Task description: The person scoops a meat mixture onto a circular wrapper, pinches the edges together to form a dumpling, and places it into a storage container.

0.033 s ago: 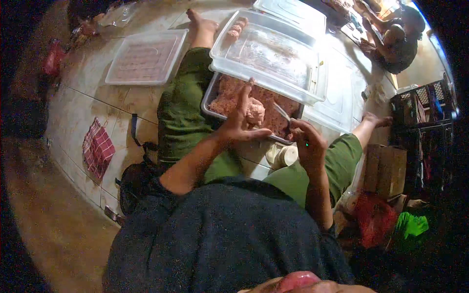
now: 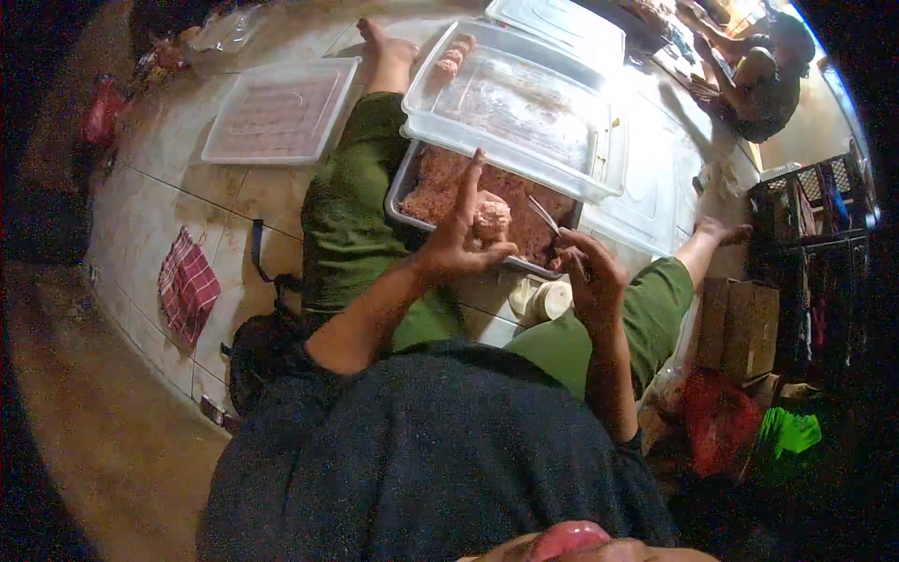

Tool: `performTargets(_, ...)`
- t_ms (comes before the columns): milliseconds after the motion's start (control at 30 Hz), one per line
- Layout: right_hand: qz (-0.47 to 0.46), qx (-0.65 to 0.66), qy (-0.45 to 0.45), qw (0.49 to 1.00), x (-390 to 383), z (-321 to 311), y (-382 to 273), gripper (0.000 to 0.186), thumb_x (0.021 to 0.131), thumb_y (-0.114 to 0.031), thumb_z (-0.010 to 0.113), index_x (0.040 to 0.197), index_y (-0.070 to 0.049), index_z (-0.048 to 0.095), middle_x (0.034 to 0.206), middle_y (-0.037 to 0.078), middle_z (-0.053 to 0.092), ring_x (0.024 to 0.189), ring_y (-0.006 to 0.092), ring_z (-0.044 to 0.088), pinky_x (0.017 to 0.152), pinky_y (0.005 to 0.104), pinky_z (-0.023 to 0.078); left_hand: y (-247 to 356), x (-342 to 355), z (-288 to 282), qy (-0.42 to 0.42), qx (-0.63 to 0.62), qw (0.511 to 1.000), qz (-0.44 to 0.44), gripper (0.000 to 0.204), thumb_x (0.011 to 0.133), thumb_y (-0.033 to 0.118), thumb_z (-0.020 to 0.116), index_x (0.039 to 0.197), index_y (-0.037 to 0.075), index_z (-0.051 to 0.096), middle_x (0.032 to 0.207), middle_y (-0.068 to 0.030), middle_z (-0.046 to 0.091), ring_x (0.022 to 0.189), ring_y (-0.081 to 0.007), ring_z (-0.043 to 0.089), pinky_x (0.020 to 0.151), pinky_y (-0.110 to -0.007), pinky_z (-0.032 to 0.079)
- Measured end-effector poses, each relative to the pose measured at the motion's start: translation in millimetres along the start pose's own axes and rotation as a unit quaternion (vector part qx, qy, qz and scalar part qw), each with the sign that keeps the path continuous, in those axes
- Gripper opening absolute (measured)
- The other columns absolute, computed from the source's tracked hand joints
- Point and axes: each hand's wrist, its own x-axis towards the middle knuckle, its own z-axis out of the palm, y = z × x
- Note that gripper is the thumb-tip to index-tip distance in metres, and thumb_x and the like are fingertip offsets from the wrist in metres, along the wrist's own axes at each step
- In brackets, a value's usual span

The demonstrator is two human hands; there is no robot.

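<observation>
My left hand (image 2: 456, 242), thumb and index finger spread wide, bears a lump of pink minced meat (image 2: 492, 217) on its palm and fingers. In my right hand (image 2: 592, 267) is a slim metal utensil (image 2: 543, 214); its exact kind is hard to make out. Both hands are over a grey tray (image 2: 397, 208) spread with reddish mince (image 2: 435, 173), between my legs. Beyond it, partly over its far edge, stands a clear plastic container (image 2: 524, 98) with several shaped meat pieces (image 2: 455, 56) in a row along its left side.
Left of my leg lies a lidded clear container (image 2: 281, 110) with rows inside. A red checked cloth (image 2: 189, 281) rests on the tiles. Near my right thigh is a cream round tub (image 2: 551, 300). Cardboard boxes (image 2: 740, 328) and a black crate (image 2: 810, 201) stand right; another person (image 2: 763, 80) sits far right.
My left hand has tipped slightly, and the meat lump with it. The utensil in my right hand has turned a little. Everything else stays in place.
</observation>
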Motion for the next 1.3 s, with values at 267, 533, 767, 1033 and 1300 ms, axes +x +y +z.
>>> performTargets(267,-0.083,0.023,-0.025,0.996,-6.3,26.6,-4.1,0.025,0.077,0.000,0.064,0.101,-0.007,0.066,0.098,0.011,0.063,0.087,0.0207,0.063,0.076,0.0276,0.050,-13.7,-6.9,-8.6,-0.062,-0.032,0.991,-0.113,0.043,0.074,0.012,0.067,0.112,0.004,0.049,0.076,-0.0027,0.058,0.073,-0.0076,0.054,0.059,-0.023,0.046)
performTargets(533,-0.106,-0.054,-0.074,0.990,10.4,34.2,-7.5,0.020,0.076,0.004,0.064,0.093,-0.005,0.068,0.090,0.012,0.063,0.080,0.0192,0.063,0.069,0.0271,0.051,-5.8,-7.8,-21.5,-0.056,-0.090,0.981,-0.162,0.022,0.070,0.015,0.072,0.081,0.004,0.056,0.073,-0.0020,0.058,0.071,-0.0089,0.053,0.062,-0.026,0.045)
performTargets(767,-0.062,-0.049,-0.077,0.994,23.0,41.1,2.8,0.016,0.080,0.000,0.062,0.095,-0.003,0.067,0.094,0.012,0.064,0.079,0.0181,0.063,0.067,0.0277,0.051,-2.2,-2.5,-33.9,-0.015,0.102,0.992,-0.075,0.028,0.069,0.016,0.075,0.085,0.003,0.056,0.075,-0.0061,0.059,0.070,-0.0145,0.056,0.064,-0.029,0.046)
performTargets(1033,0.096,0.024,-0.046,0.994,17.5,47.0,27.6,0.025,0.081,0.001,0.060,0.105,-0.004,0.061,0.098,0.009,0.063,0.087,0.0166,0.061,0.076,0.0264,0.048,-36.9,-4.7,-40.7,-0.007,0.015,1.000,-0.025,0.109,0.070,0.014,0.074,0.142,0.007,-0.008,0.101,-0.0135,0.058,0.081,-0.0185,0.057,0.068,-0.031,0.048)
performTargets(1300,0.006,-0.027,-0.048,0.998,15.6,74.2,8.7,0.020,0.081,-0.004,0.061,0.101,-0.003,0.064,0.099,0.012,0.064,0.088,0.0215,0.063,0.076,0.0298,0.049,-58.7,-11.1,-56.4,-0.086,-0.060,0.988,-0.115,0.050,0.071,0.015,0.071,0.115,0.004,0.049,0.075,-0.0090,0.061,0.072,-0.0176,0.060,0.065,-0.031,0.047)
